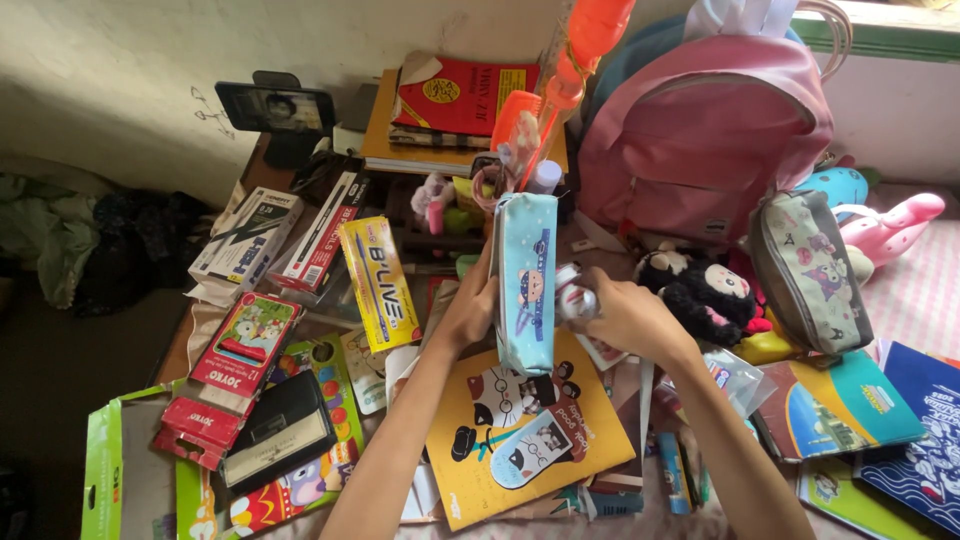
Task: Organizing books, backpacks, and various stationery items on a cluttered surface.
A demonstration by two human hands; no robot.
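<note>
Cluttered with stationery, the low surface (905,290) under a pink checked cloth sits against a pale wall, and you look straight down at your two arms reaching into the middle of it. Your left hand (470,305) is closed around the left edge of a light blue pencil case (527,280), which stands upright on its short end with a cartoon figure printed on its front. Your right hand (620,315), just beside the case on its right, is clenched on a small white and red object (572,298); you cannot tell what that object is because your fingers cover most of it. The case rests on the top edge of a yellow notebook (520,425) with cartoon cats on its cover, which lies flat between your forearms. Behind the case stands a pink backpack (705,130), and to its right a grey patterned pouch (808,270) leans beside a black plush toy (700,290). To your left lie a yellow pencil box (378,282), two long pen boxes (285,235), a red stapler pack (245,340) and a black case (278,430). A stack of books (450,110) with a red cover on top sits at the far edge, near a phone on a stand (275,110).
</note>
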